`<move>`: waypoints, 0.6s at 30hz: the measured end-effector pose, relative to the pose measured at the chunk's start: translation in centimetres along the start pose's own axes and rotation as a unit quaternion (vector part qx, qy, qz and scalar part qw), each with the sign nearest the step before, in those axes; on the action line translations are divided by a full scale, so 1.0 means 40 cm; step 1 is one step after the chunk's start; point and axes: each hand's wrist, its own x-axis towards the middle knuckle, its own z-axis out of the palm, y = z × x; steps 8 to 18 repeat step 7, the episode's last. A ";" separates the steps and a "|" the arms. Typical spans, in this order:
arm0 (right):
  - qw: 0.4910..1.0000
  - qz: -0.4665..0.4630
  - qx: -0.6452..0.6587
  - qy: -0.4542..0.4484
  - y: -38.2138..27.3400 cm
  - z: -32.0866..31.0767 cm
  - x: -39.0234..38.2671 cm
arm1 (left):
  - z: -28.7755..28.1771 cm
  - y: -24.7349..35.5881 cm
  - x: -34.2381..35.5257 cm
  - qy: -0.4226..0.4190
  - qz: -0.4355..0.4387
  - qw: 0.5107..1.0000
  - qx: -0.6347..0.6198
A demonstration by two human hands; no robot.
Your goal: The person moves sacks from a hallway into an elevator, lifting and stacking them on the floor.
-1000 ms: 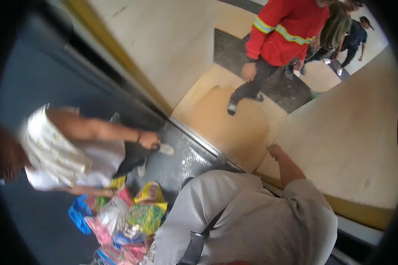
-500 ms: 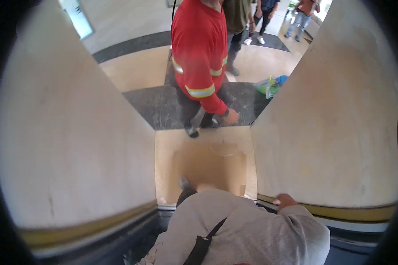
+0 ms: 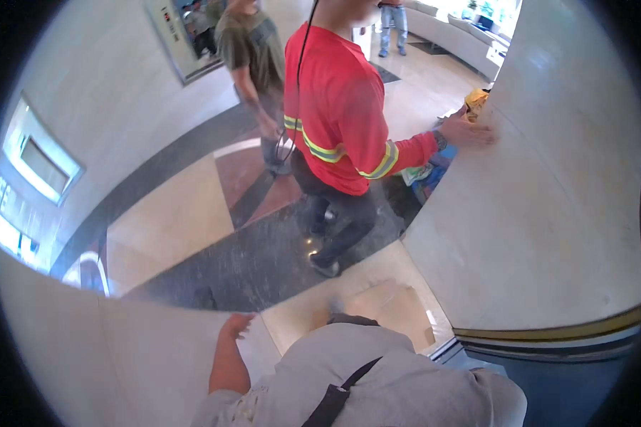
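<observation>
Low on the left, my left hand (image 3: 236, 325) is raised beside the pale wall panel (image 3: 157, 349), nothing visible in it. Its fingers point to the right and look slightly apart. Whether it touches the panel I cannot tell. My right hand does not show, and only the grey shirt (image 3: 434, 384) over that shoulder is in sight. A dark strap (image 3: 338, 391) crosses my chest. Under my feet lies a flat brown sheet (image 3: 392, 306) on the beige floor.
Just ahead stands a person in a red top with reflective bands (image 3: 335, 107), one hand against the right wall (image 3: 548, 199). Behind is a person in an olive shirt (image 3: 253, 57). Bags (image 3: 427, 178) lie past the wall's corner. Farther off is a pale sofa (image 3: 449, 35).
My view has turned and moved forward. My left hand has come into sight and my right hand has gone out of it. The red-clad person's arm has risen to the right wall.
</observation>
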 end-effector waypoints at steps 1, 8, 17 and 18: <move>1.000 -0.002 0.010 0.003 -0.066 -0.007 0.001 | 0.004 0.088 0.017 -0.004 0.011 1.000 0.009; 0.995 -0.031 0.033 0.087 -0.426 -0.274 0.037 | -0.116 0.199 0.304 -0.140 -0.031 0.988 0.056; 0.995 -0.031 0.033 0.087 -0.426 -0.274 0.037 | -0.116 0.199 0.304 -0.140 -0.031 0.988 0.056; 0.995 -0.031 0.033 0.087 -0.426 -0.274 0.037 | -0.116 0.199 0.304 -0.140 -0.031 0.988 0.056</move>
